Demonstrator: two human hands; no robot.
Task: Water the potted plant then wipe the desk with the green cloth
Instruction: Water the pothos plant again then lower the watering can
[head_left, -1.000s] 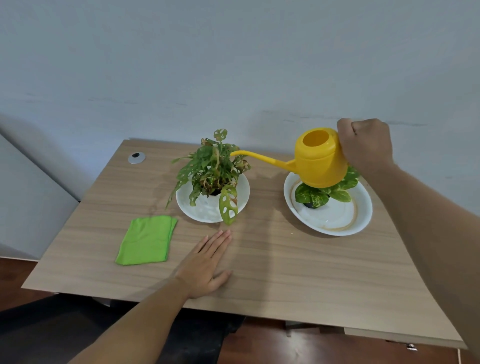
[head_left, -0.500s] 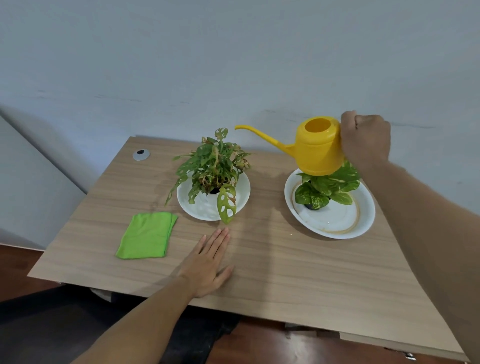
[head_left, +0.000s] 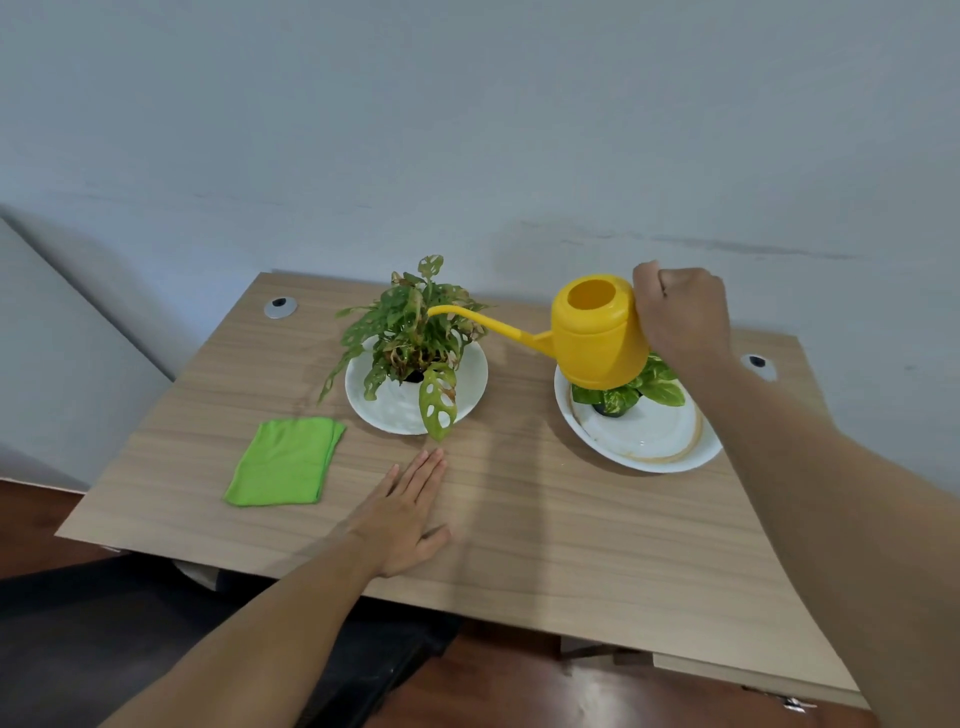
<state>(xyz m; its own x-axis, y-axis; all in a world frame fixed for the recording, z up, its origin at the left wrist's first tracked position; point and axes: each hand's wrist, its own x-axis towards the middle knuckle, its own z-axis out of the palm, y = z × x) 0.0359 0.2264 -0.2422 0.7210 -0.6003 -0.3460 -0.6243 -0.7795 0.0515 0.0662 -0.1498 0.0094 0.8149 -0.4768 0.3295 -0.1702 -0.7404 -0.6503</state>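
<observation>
**Inspector:** Starting with the largest item: a wood-grain laminate desk (head_left: 519, 545), flat, with matte streaked grain, is standing against a plain grey wall (head_left: 467, 130).

**Clerk:** And on it?

**Inspector:** The potted plant (head_left: 410, 338), its leaves holed and partly browning, is sitting in a round white dish (head_left: 395, 415). To its right a second, smaller plant (head_left: 654, 384) is sitting in a wider white dish (head_left: 649, 441) with a brownish ring inside.

**Clerk:** The hands?

**Inspector:** The right hand (head_left: 680, 317) is gripping a smooth yellow plastic watering can (head_left: 597, 338), fist closed at its handle side. The can is hanging over the second plant and partly hiding it; its thin curved spout is reaching among the first plant's leaves. The left hand (head_left: 405, 514) is lying flat, fingers extended, holding nothing.

**Clerk:** The cloth?

**Inspector:** The green cloth (head_left: 285, 462), folded into a soft rectangle, is lying left of that hand, apart from it. Two round metal grommets (head_left: 280, 307) are sitting at the desk's rear corners
</observation>
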